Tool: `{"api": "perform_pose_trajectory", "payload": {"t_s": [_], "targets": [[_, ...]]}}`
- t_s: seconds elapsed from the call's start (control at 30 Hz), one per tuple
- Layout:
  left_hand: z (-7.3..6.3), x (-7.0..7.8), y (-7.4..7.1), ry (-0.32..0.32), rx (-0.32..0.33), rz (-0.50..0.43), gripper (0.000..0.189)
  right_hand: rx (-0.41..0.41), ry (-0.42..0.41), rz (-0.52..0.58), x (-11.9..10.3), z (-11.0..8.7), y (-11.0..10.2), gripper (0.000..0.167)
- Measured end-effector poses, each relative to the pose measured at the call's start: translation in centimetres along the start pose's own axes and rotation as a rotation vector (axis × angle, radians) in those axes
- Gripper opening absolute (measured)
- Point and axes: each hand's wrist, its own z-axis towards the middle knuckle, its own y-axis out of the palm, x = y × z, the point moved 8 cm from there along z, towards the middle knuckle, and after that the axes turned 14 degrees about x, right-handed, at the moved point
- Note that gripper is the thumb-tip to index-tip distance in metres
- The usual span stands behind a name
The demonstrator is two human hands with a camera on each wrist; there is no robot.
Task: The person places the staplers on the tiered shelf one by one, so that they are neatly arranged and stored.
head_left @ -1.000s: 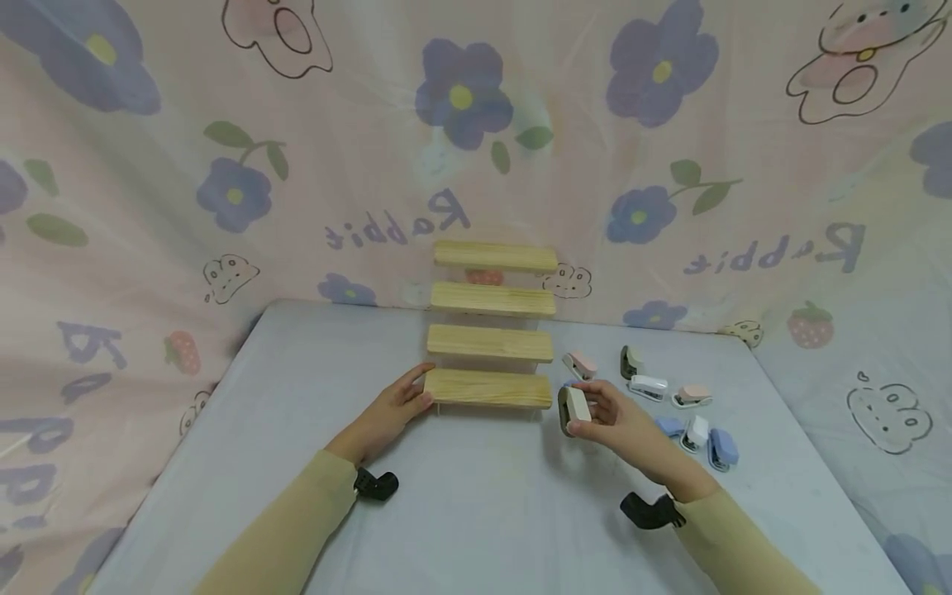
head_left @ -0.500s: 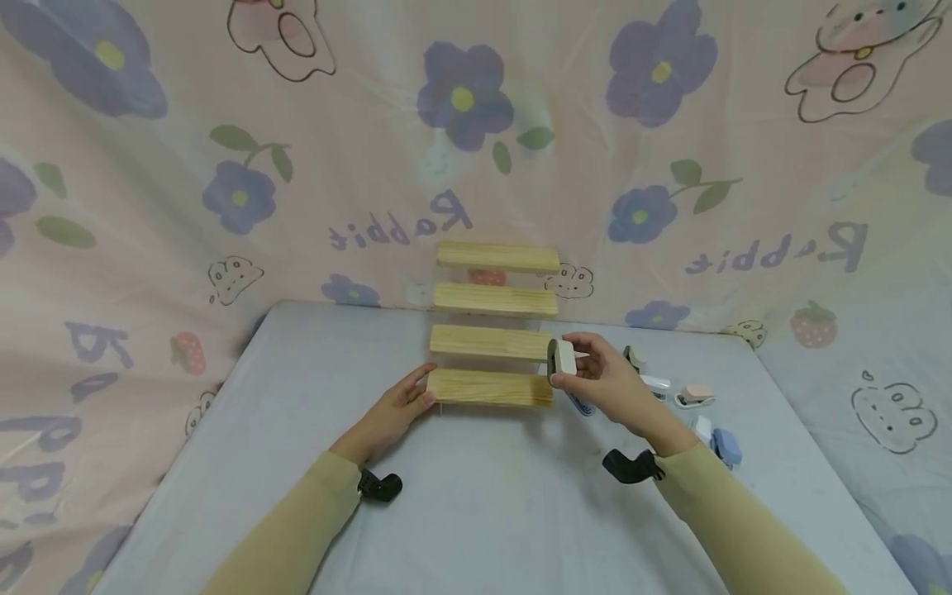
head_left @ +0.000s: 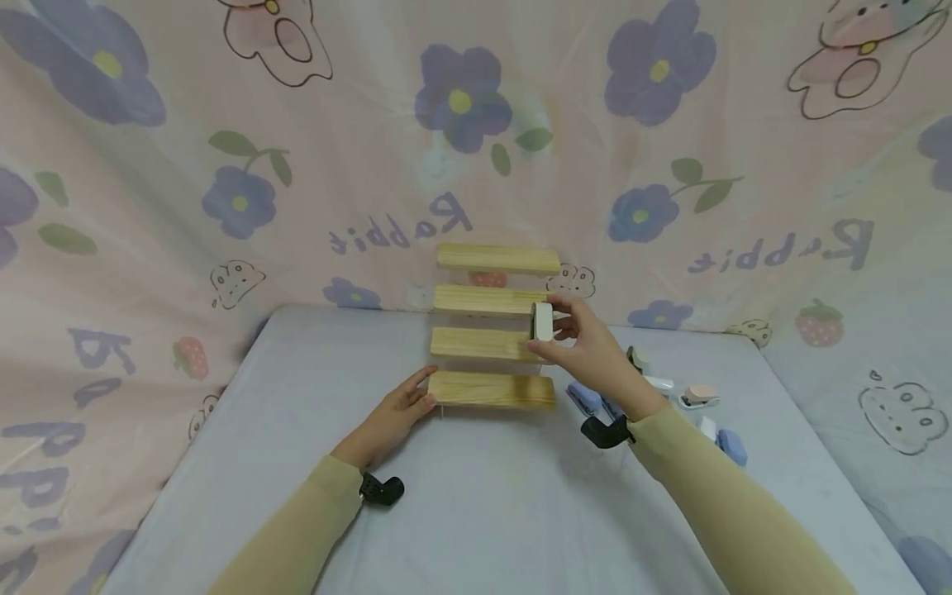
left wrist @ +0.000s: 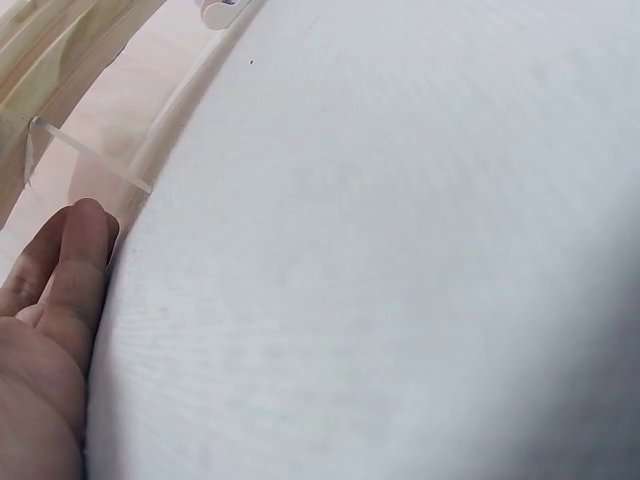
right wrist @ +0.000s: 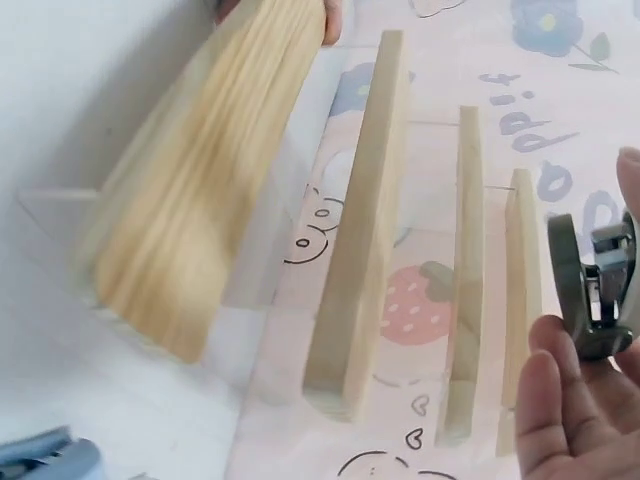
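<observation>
A small white-and-dark-green stapler (head_left: 544, 322) is pinched between the thumb and fingers of my right hand (head_left: 591, 351). It is held up on end, overlapping the right side of the second and third tiers in the head view; its metal inside (right wrist: 610, 270) faces the right wrist camera. The rack has several stepped pale wooden boards (head_left: 491, 388) on clear supports. My left hand (head_left: 390, 421) grips the left end of the lowest board, with fingertips on both sides of it. In the left wrist view its fingers (left wrist: 80, 270) lie by a clear support.
Right of the rack, several more small staplers lie on the white table (head_left: 476, 504): a blue one (head_left: 586, 397), a pink one (head_left: 699, 396), a white one (head_left: 659, 384) and another blue one (head_left: 732, 447). A printed cloth (head_left: 335, 165) hangs close behind the rack.
My right hand has lifted the stapler up and left from beside the lowest board to the height of the upper-middle tiers. The left hand has stayed at the rack.
</observation>
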Motion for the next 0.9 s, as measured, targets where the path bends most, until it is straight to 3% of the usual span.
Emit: {"api": "perform_pose_trajectory", "payload": {"t_s": [0.13, 0.4, 0.6, 0.7, 0.9], "targets": [[0.1, -0.1, -0.1, 0.001, -0.007, -0.005, 0.061, 0.020, -0.012, 0.019, -0.6, 1.2, 0.3, 0.085], [0.0, -0.5, 0.0, -0.014, -0.012, -0.003, 0.060, 0.066, 0.008, 0.204, -1.0, 3.6, 1.8, 0.080], [0.2, -0.2, 0.3, 0.017, -0.019, -0.011, 0.062, 0.172, -0.049, 0.187, -2.4, 6.4, 2.6, 0.077], [0.2, -0.2, 0.2, 0.003, -0.012, -0.003, 0.060, 0.207, -0.073, 0.179, -3.4, 7.8, 3.1, 0.075], [0.0, 0.0, 0.0, -0.002, -0.007, -0.015, 0.059, 0.158, -0.078, 0.203, -4.9, 10.1, 5.1, 0.075]]}}
